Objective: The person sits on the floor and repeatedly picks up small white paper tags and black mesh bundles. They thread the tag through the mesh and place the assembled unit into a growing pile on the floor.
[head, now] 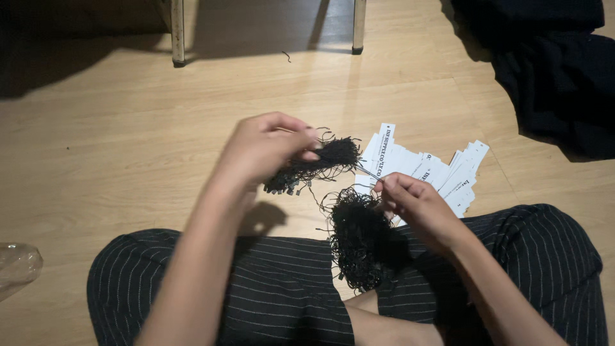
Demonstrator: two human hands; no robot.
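Position: the person sat cross-legged on a light wooden floor [115,141], legs in dark pinstriped trousers [269,288].
Left hand: the left hand [262,150] was raised above the floor near centre frame, fingers closed on one end of a small bundle of black strings [317,163]; the bundle trailed down toward 7 o'clock, with small tips at its lower end.
Right hand: the right hand [413,205] sat at 4 o'clock from the left hand, fingertips pinched narrow on a single thin string [366,173] running up toward the bundle at 10 o'clock.
String heap: a larger tangled heap of black strings [360,240] lay just beside the right hand at 7 o'clock, between the knees, partly on the floor.
Tags: a fanned stack of white paper tags [423,166] lay on the floor at 12 to 1 o'clock from the right hand, partly hidden behind it.
Surroundings: dark cloth [551,70] lay at 2 o'clock, well apart; two furniture legs [177,38] stood at 11 to 12 o'clock; a clear plastic bag [16,266] showed at the 8 o'clock edge.
Lighting: dim, with heavy shadow along the top edge.
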